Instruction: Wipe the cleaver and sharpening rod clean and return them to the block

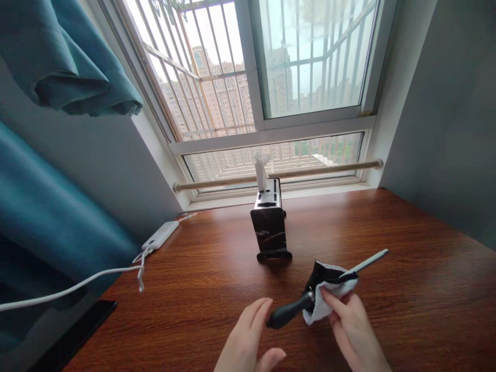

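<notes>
A slim tool with a black handle (289,312) and a thin grey metal blade or rod (368,262) is held low over the wooden table (406,268). A white and black cloth (329,289) is wrapped round it where handle and metal meet. My right hand (354,328) is closed, pinching this cloth around the tool. My left hand (248,341) is open with its fingers stretched out, the fingertips right beside the butt of the handle; I cannot tell whether they touch it.
A black knife block (270,227) stands mid-table with white paper (261,168) sticking out of its top. A white power bank (160,235) and its cable (77,284) lie at left. A dark flat device (73,336) sits at the near-left edge. Teal curtains (50,217) hang left.
</notes>
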`<state>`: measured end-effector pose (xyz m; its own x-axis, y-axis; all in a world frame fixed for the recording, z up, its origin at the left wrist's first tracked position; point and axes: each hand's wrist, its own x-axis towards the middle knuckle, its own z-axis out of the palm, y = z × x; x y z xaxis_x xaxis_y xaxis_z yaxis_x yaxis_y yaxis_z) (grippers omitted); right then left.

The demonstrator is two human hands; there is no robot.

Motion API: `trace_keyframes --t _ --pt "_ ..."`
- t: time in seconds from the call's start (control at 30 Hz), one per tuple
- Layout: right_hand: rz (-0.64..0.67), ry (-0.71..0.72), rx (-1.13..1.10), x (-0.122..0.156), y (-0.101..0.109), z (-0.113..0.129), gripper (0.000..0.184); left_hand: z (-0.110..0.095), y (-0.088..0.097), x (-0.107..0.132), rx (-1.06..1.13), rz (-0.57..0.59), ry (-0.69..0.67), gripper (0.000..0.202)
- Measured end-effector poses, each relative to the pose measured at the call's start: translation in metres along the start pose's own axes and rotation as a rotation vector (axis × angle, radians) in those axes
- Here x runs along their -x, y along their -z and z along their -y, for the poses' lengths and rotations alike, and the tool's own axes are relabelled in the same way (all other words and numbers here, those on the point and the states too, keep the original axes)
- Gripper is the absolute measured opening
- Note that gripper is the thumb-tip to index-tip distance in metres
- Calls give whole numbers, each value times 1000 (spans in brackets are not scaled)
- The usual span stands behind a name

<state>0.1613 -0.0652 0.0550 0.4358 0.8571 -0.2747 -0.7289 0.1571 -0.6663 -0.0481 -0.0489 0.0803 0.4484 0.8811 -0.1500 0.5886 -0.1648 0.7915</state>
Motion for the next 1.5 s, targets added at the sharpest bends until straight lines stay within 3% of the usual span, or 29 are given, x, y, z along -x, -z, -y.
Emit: trace_keyframes --t 0.03,0.07,0.17,0.23,0.33,0.4,0.43,0.5,0.63,0.67,0.73,0.8,0.87,0.97,1.03,1.1,1.17,1.3,1.4,1.5 --pt "39 8 28 2 -5 -5 35 -5 -9 -17 -101 32 -138 70" --pt "73 19 53 3 -8 -8 33 -11 -18 -33 -169 57 -216 64" --pt "100 69 77 -2 -10 -3 33 -23 -40 -66 -172 144 -301 26" --pt "96 94 66 -14 -3 12 34 -27 -45 -79 13 304 -255 20" --pt "100 111 80 -47 13 44 30 -29 -41 -94 462 705 -41 25" --pt "92 134 78 -74 25 64 29 -27 -39 -102 659 858 64 30" --pt "81 157 63 -87 29 72 28 -25 -39 -106 677 872 77 32" --pt "62 183 53 -110 37 83 25 -18 -40 -110 543 765 20 32" --pt "18 245 39 -134 43 83 25 -3 -41 -114 -119 230 -319 21" --pt "8 259 37 -136 44 81 25 -1 -40 -114 -252 143 -363 19" --pt "-9 281 34 -136 47 76 25 1 -37 -116 -371 85 -378 20" --pt "-34 295 26 -136 51 75 26 0 -34 -117 -268 156 -362 22" --pt "-75 305 7 -138 57 77 28 -4 -31 -117 34 379 -221 28" --pt "-158 327 -51 -145 65 83 28 -6 -29 -115 574 789 96 34" --pt "-208 339 -95 -148 67 86 28 -4 -29 -114 825 923 178 34" --pt "-201 326 -116 -146 64 83 27 -1 -32 -112 977 955 193 33" --pt "-114 269 -107 -136 56 73 29 2 -36 -111 1058 943 192 32" --pt "253 12 -17 -101 34 35 30 2 -43 -109 1097 909 164 33" --pt "462 -94 89 -80 25 10 23 0 -46 -105 1118 882 184 34" --pt "467 -105 167 -74 24 -3 26 0 -53 -103 1077 783 175 35"
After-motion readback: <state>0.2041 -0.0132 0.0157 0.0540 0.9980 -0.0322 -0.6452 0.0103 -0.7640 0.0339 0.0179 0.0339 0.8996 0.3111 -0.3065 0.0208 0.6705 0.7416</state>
